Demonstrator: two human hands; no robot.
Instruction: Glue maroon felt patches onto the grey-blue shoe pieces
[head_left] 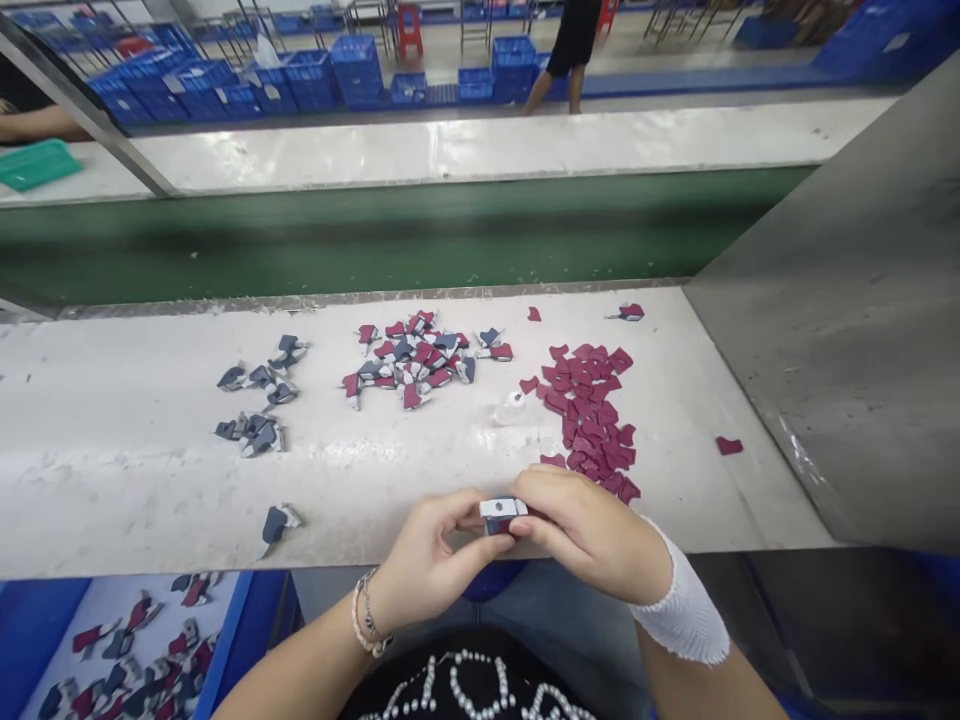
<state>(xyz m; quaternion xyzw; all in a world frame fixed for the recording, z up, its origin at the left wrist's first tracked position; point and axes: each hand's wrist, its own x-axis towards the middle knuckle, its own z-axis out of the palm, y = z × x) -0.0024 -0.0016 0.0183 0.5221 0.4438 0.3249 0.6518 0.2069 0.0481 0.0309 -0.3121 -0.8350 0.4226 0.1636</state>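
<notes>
Between my two hands, at the front edge of the white worktable point(360, 480), is a small part with a light grey face, a dark blue-grey body and a maroon side point(501, 512). My left hand point(435, 550) pinches it from the left with thumb and fingers. From the right, my right hand point(592, 525) grips the same part, its thumb near the maroon side. Just beyond lies a pile of flat maroon pieces point(596, 420). A heap of assembled maroon and grey parts point(420, 360) sits farther back, near a small clear bottle point(514, 403).
Several blue-grey parts point(259, 430) lie at left, with a single one point(276, 524) near the front edge. Below left stands a blue bin point(232, 640) holding more parts. A metal panel point(847, 300) bounds the right side. Beyond the green barrier point(420, 235), a person point(574, 45) stands near blue crates.
</notes>
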